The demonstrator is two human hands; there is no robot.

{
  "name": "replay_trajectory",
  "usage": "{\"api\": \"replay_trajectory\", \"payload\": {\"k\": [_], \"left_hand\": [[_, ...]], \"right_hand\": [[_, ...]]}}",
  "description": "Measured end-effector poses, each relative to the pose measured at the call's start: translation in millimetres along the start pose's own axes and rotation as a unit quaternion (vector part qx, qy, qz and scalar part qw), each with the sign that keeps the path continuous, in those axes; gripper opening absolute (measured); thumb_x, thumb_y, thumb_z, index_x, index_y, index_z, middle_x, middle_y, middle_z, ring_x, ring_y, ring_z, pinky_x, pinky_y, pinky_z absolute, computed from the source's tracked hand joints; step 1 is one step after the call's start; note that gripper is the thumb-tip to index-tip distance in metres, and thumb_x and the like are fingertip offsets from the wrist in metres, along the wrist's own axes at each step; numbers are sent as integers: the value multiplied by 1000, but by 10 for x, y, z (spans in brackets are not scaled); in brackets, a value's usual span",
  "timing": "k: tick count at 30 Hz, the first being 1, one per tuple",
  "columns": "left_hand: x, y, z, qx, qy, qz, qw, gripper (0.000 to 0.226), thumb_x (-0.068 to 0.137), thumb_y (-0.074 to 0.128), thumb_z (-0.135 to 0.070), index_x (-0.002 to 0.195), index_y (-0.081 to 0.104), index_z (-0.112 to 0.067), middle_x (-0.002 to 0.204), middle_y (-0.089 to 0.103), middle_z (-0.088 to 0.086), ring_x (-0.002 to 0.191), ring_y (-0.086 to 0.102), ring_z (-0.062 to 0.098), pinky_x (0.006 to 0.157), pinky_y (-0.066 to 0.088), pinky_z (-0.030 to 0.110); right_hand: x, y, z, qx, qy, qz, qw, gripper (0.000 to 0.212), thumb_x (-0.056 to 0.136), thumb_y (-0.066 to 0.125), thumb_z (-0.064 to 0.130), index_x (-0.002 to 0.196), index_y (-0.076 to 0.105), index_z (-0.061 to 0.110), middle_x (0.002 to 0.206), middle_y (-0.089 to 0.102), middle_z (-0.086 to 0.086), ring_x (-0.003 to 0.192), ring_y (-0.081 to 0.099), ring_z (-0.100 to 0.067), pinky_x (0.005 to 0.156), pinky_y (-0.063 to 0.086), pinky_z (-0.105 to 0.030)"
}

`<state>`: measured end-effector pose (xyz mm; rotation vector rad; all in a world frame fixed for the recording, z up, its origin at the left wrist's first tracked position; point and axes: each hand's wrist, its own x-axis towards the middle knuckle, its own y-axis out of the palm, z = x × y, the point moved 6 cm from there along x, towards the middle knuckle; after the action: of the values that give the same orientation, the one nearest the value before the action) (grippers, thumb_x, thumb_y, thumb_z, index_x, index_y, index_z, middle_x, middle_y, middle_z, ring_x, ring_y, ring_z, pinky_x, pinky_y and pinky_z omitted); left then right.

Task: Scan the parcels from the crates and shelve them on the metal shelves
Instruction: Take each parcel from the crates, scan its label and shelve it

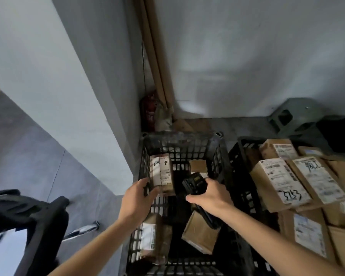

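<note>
Step in hand, as I read it: scan the parcel (161, 172) that the left hand (136, 198) holds up over the near crate (182, 145). To do it well: keep the label side facing the scanner (194, 183), hold the parcel steady, aim the scanner's nose at the barcode, not at the handwritten no. at the label's top. Light is dim inside the crate, so lifting the parcel a bit higher would likely help the read.

Left hand grasps the parcel at its lower left corner, thumb & fingers curled round the edge. Right hand (211, 197) is clenched round the scanner's grip, head pointing fwd, just right of the parcel, close but apart from it.

Other parcels lie in the crate below both hands, incl. one (200, 233) under the right wrist. A second crate (245, 156) to the right is piled w/ labelled boxes. Shelves aren't in view.
</note>
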<state>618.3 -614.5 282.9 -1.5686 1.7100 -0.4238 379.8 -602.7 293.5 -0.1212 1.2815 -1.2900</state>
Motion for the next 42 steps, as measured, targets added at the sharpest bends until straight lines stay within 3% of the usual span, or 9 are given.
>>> {"api": "replay_trajectory", "payload": {"k": [3,8,14,20,24,29,32,38,42], "left_hand": [[279,294,163,-3,-17,15,1000,56,94,64,-46,140,57,-14,129,67,4,118,62,24,99,51,41],[606,654,300,17,-29,24,999,42,96,63,-36,134,60,-18,113,71,0,98,65,22,80,52,36],[848,1008,466,-19,-76,35,996,38,99,61,-28,135,57,-18,123,67,-1,99,61,16,78,46,27],[983,1272,691,-38,-126,24,991,43,99,58,-35,139,49,-21,120,65,0,100,62,20,75,50,34],[1013,1344,783,-67,-147,0,987,41,100,58,-31,139,47,-23,116,65,-4,100,65,22,81,58,44],[1067,1398,844,-90,-173,-13,981,38,102,55,-25,139,53,-18,115,67,1,100,65,21,83,57,38],[1077,1431,850,-104,-180,-10,978,38,102,55,-26,139,56,-18,117,67,3,103,65,24,90,57,43],[1023,1414,793,-156,-166,-14,974,41,101,55,-32,142,52,-30,106,67,-11,93,66,13,74,51,28],[944,1375,750,-190,-158,-16,969,40,99,57,-37,139,54,-35,106,68,-14,98,67,11,86,58,37]], "right_hand": [[423,214,-44,-1,4,-1,1000,72,69,85,58,126,58,25,117,67,4,104,66,-22,84,58,-33],[942,453,-98,20,3,10,1000,58,62,87,55,106,61,27,104,69,5,96,67,-21,84,60,-36],[1355,617,-133,61,-7,31,998,52,67,89,45,104,59,24,102,66,8,94,63,-15,80,52,-26],[1616,816,-83,97,-26,62,993,45,66,91,41,98,62,29,97,69,12,89,64,-9,74,51,-22],[1708,965,-75,128,-25,96,987,45,68,90,37,105,66,30,100,71,12,95,67,-11,85,58,-31],[1695,1002,-33,179,-43,144,972,32,76,88,32,91,60,38,96,66,17,92,61,-5,71,47,-20],[1682,1008,-26,195,-39,155,968,33,76,88,35,89,59,39,100,67,14,93,61,-5,73,48,-22],[1644,984,-52,228,-30,159,960,34,78,87,32,92,57,38,99,65,13,90,57,-2,68,43,-19],[1548,942,-78,233,-25,158,959,31,80,84,25,95,59,35,98,67,9,90,60,-4,65,44,-19]]}}
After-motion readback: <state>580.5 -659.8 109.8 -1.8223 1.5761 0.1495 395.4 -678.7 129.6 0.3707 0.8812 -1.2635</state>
